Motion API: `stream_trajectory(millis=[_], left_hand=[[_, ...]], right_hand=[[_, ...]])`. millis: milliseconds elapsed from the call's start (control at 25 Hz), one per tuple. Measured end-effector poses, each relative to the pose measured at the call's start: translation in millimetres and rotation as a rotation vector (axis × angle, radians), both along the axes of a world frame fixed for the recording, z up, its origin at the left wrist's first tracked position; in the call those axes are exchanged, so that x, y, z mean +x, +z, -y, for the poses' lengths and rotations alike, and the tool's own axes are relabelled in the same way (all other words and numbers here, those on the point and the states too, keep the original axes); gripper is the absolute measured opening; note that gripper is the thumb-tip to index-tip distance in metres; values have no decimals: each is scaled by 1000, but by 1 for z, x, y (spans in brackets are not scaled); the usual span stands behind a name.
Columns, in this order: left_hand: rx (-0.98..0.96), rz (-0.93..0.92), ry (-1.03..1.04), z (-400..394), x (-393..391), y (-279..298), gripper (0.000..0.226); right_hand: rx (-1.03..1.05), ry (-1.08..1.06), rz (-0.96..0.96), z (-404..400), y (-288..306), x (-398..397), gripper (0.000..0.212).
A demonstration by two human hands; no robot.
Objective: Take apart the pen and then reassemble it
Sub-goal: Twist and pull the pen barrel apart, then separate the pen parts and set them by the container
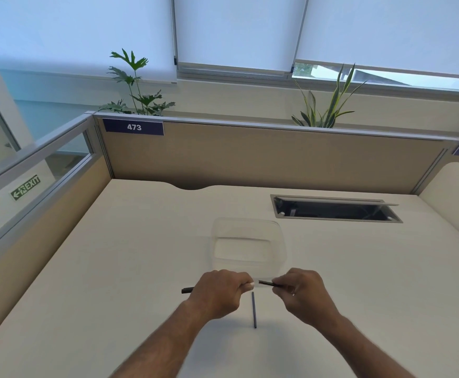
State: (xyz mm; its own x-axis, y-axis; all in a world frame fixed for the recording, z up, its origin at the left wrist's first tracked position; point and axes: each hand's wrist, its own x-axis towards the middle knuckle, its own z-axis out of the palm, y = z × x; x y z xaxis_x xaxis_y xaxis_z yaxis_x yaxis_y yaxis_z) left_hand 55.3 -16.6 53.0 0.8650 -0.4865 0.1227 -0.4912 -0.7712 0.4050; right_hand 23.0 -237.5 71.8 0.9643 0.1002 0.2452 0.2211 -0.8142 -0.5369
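Observation:
My left hand (217, 291) is closed around a black pen barrel (187, 290), whose end sticks out to the left of my fist. My right hand (302, 291) pinches a second short black pen piece (266, 283) that points left toward the left hand; a small gap separates the two pieces. A thin dark refill (254, 309) lies on the desk (114, 268) between and below my hands, running toward me. Most of each held piece is hidden inside my fingers.
A clear plastic container (247, 246) stands just beyond my hands. An open cable hatch (334, 210) is set in the desk at the back right. Beige partition walls (250, 156) close the desk at the back and left.

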Motion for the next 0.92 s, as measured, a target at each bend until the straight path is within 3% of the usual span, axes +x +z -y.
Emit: stream_trajectory(millis=[160, 320, 480, 640, 800, 920], left_hand=[[-124, -10, 78, -3, -1, 0, 16], [-401, -86, 154, 1, -2, 1, 7], [-635, -122, 245, 3, -2, 0, 11], [-700, -86, 314, 3, -1, -3, 17], [-674, -66, 326, 3, -2, -5, 19], [-667, -71, 330, 3, -4, -5, 19]], right_hand=[[34, -188, -110, 5, -7, -1, 10], [7, -326, -331, 1, -25, -6, 8], [-1, -396, -478, -2, -43, -9, 13], [-35, -433, -519, -3, -54, -11, 8], [-127, -406, -479, -3, -63, -11, 22], [-162, -401, -472, -3, -66, -10, 20]])
